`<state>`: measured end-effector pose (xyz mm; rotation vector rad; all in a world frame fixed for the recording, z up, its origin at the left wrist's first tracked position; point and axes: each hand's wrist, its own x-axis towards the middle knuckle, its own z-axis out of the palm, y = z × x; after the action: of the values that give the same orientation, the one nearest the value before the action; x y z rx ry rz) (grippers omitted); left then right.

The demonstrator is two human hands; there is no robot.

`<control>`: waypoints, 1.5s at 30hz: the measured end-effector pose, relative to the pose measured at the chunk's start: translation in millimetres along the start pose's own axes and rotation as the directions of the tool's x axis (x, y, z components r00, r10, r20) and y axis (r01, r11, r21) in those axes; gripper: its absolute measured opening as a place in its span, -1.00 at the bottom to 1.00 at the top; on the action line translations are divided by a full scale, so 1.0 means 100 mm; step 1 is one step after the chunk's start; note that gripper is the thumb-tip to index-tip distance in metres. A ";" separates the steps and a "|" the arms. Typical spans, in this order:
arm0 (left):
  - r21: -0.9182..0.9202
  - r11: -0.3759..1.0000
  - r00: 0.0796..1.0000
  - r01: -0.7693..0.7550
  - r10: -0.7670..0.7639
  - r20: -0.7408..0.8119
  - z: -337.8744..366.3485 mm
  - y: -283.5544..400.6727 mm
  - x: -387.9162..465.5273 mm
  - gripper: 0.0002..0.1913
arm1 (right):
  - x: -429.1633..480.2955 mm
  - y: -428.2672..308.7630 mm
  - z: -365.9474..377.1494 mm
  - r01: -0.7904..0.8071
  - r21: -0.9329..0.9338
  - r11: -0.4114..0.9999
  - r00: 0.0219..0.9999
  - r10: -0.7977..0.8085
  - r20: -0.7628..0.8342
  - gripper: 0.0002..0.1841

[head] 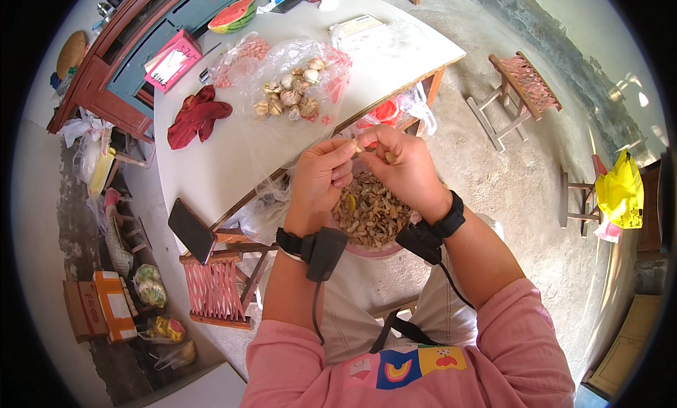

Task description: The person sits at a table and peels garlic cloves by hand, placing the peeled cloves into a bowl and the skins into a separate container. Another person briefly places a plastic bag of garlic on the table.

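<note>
My left hand (328,170) and my right hand (399,162) meet over a basin (378,252) of peanut shells (370,209). Between their fingertips is a small pale garlic clove (357,146), pinched from both sides. Another pale piece (390,157) shows against my right hand's fingers. Something yellow lies among the shells near my left wrist. Beyond my hands, several garlic bulbs (291,97) rest on a clear plastic bag (248,98) spread on the white table (195,172).
A smartphone (192,231) overhangs the table's near edge. A dark red cloth (197,117), a pink box (173,61) and a cut watermelon (232,15) sit on the table. Folding stools stand at the left (214,289) and right (523,82). Plastic bags hang below the tabletop.
</note>
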<state>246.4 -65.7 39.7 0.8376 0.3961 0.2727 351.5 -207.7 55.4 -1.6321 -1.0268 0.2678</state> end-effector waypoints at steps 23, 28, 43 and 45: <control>-0.005 1.000 1.000 -0.003 0.003 0.014 -0.03 -0.01 0.01 -0.92 | 0.00 -0.01 0.04 -0.040 0.231 0.972 0.999 0.035 0.030 -0.89; 0.003 1.000 1.000 -0.011 0.011 -0.005 -0.01 -0.01 0.00 -0.92 | 0.02 0.01 0.02 -0.045 0.150 0.988 0.998 0.038 0.048 -0.90; -0.027 1.000 1.000 0.003 -0.004 -0.018 0.00 0.01 0.00 -0.91 | 0.05 0.11 0.07 0.051 0.137 0.989 0.999 -0.051 -0.006 -0.94; -0.047 0.999 1.000 -0.003 0.002 -0.027 0.00 0.01 -0.01 -0.90 | 0.05 0.08 0.03 0.027 0.131 0.991 1.000 -0.027 -0.005 -0.94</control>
<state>245.3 -64.8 40.8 0.7889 0.4126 0.2950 356.0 -202.0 48.6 -1.4994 -1.0071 0.3077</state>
